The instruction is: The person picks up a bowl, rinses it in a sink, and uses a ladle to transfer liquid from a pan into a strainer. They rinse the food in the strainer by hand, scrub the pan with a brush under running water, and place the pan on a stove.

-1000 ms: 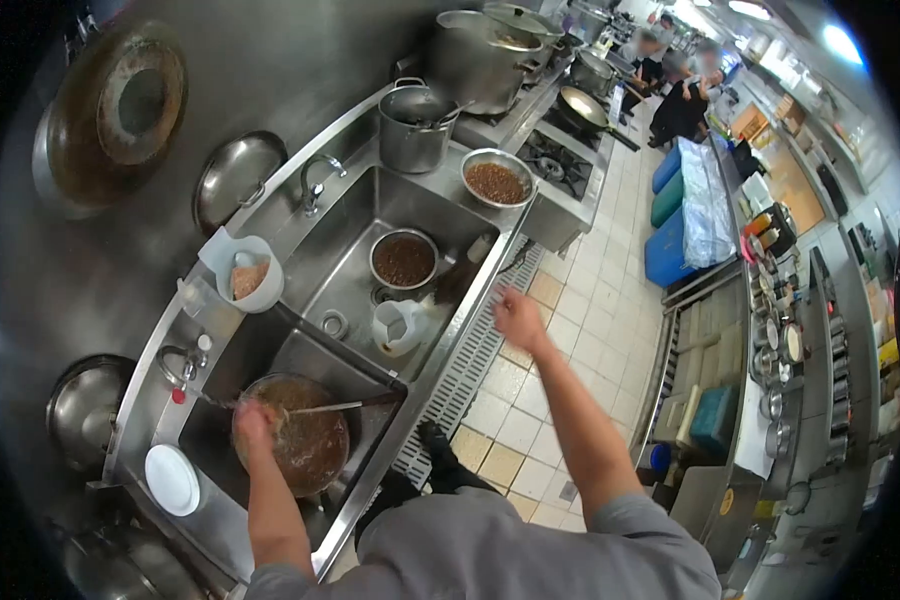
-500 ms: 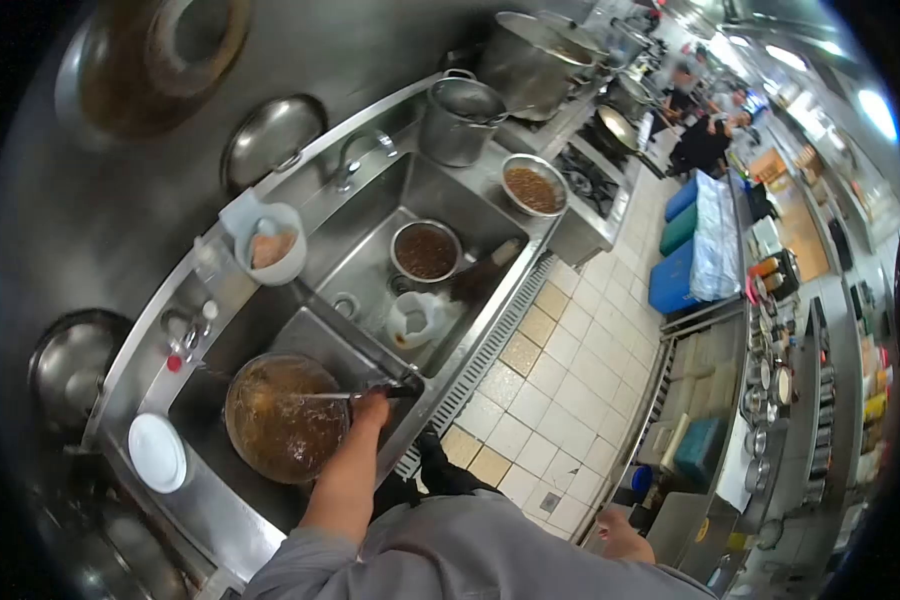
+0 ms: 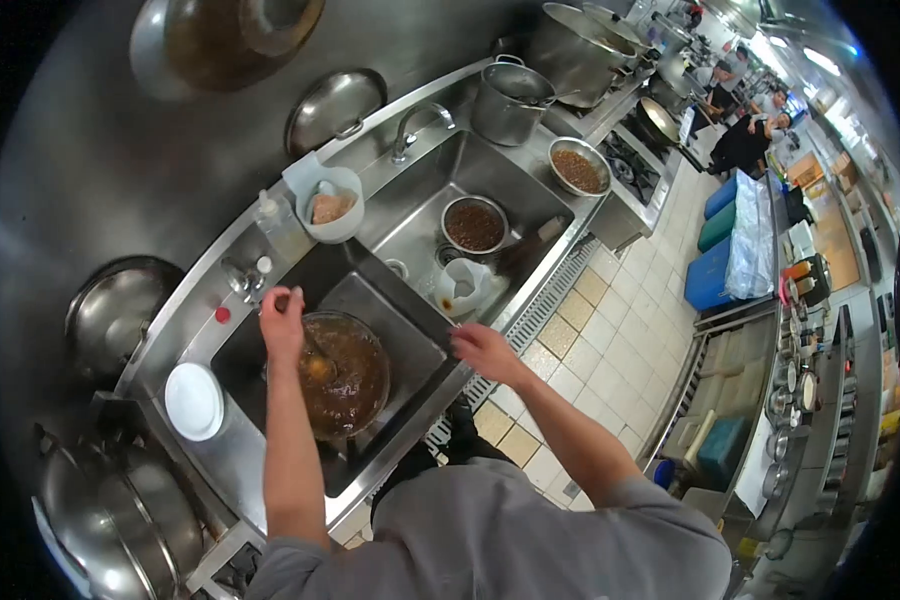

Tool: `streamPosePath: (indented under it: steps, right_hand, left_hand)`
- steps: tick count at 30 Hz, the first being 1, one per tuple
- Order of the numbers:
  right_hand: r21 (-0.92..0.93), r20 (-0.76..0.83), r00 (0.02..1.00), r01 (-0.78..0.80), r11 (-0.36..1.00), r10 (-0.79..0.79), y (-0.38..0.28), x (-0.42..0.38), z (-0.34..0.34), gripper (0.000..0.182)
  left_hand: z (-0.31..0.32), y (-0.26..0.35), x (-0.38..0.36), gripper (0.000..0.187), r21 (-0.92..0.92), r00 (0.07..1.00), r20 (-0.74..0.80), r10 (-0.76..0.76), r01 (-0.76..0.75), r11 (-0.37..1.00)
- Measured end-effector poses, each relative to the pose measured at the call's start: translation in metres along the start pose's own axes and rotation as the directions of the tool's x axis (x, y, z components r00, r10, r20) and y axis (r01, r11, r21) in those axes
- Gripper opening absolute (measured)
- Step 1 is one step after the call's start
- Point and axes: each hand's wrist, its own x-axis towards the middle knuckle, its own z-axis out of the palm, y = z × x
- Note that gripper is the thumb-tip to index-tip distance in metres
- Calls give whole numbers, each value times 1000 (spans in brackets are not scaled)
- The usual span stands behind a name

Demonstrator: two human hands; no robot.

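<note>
My left hand (image 3: 283,325) is closed round the upper end of a long-handled metal utensil (image 3: 313,342). The utensil's lower end dips into brown liquid in a large round pot (image 3: 355,425), which stands in the near sink basin (image 3: 410,345). Over the front end of the divider between the two basins is my right hand (image 3: 485,355), its fingers drawn together; I cannot tell what, if anything, they pinch. Just beyond it, a white plastic jug (image 3: 462,284) with a brown stain sits in the far basin, beside a metal bowl of brown food (image 3: 474,223).
Along the back ledge are a white container with pinkish contents (image 3: 331,207), a squeeze bottle (image 3: 280,222) and faucets (image 3: 407,135). White lids (image 3: 194,402) lie at left. A tall pot (image 3: 510,105) and a pan of brown food (image 3: 579,166) stand beyond. Several people work in the distance.
My left hand has moved from the utensil's handle at the pot's right to the pot's far left side, the handle now upright. My right hand has come from low right to the sink.
</note>
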Motion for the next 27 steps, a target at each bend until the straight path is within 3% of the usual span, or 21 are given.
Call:
streamPosePath:
  steps: [2,3,4,6,7,8,9,10,13,15,16,17,18,19,20,21,22,23,24,25,27]
  right_hand:
    - [169,217,975,20,985,-57,-51,51,67,32]
    - [298,288,957,-71,952,-19,-71,74,104,34]
    - [91,250,938,225,970,-241,-66,110,147,35]
    - [63,184,895,402,913,-407,-97,139,215,45]
    - [54,303,908,288,956,-291,-130,136,224,47]
    - [30,234,835,506,862,-498,-137,144,251,50]
    - [233,358,814,398,887,-458,-155,143,260,51]
    - [-5,242,829,521,854,-504,-140,162,293,44]
    - [-102,366,841,461,882,-397,-151,178,321,38]
    - [-364,442,815,546,755,-376,-145,191,334,29]
    - [-378,437,821,539,753,-369,-149,184,319,29]
    - [-162,455,877,254,954,-156,-149,171,304,28]
    - [58,520,853,-94,994,50,-152,163,297,27]
    - [44,437,856,-328,944,277,-134,175,310,24]
    - [38,436,855,-329,944,280,-109,189,325,24]
    - [-231,422,904,38,972,65,-82,203,339,23]
    - [-468,467,872,385,795,-147,-81,203,335,21]
    - [-267,395,916,41,963,71,-79,197,333,13]
    - [-186,434,884,-102,977,175,-79,192,332,13]
    - [-185,509,834,-136,973,213,-67,191,336,13]
    - [-275,703,687,25,961,183,-16,191,351,13]
  left_hand:
    - [-25,16,15,18,-29,991,53,-123,125,992]
    - [-33,14,20,20,20,993,90,-82,80,997]
    - [-44,14,20,20,22,994,79,-74,73,997]
    - [-57,13,18,20,-139,973,170,-155,180,974]
    - [-59,9,13,22,-214,989,50,-140,147,966]
    - [-72,11,7,23,-74,991,25,-129,130,989]
    - [-79,5,4,34,10,975,-34,-221,221,975]
    - [-85,-11,5,38,-153,984,32,-172,175,972]
    - [-101,-20,1,42,-216,990,14,-143,143,966]
    - [-106,-30,-10,44,-203,991,55,-125,133,970]
    - [-108,-41,-17,46,-184,990,85,-113,127,975]
    - [-106,-53,-26,46,-197,985,106,-135,154,968]
    - [-105,-73,-37,47,-204,980,123,-158,181,962]
    - [-99,-102,-49,44,-242,977,148,-153,186,952]
    - [-85,-147,-63,43,-464,974,170,-152,215,860]
    - [-75,-177,-71,41,-657,971,192,-144,236,716]
    - [-69,-169,-77,41,-661,970,194,-145,238,711]
    - [-62,-161,-90,38,-104,933,273,-237,273,956]
    - [-56,-147,-103,35,493,891,281,-356,184,851]
    - [-47,-124,-111,35,491,890,283,-358,186,851]
    - [-27,-81,-115,31,705,825,176,-538,276,654]
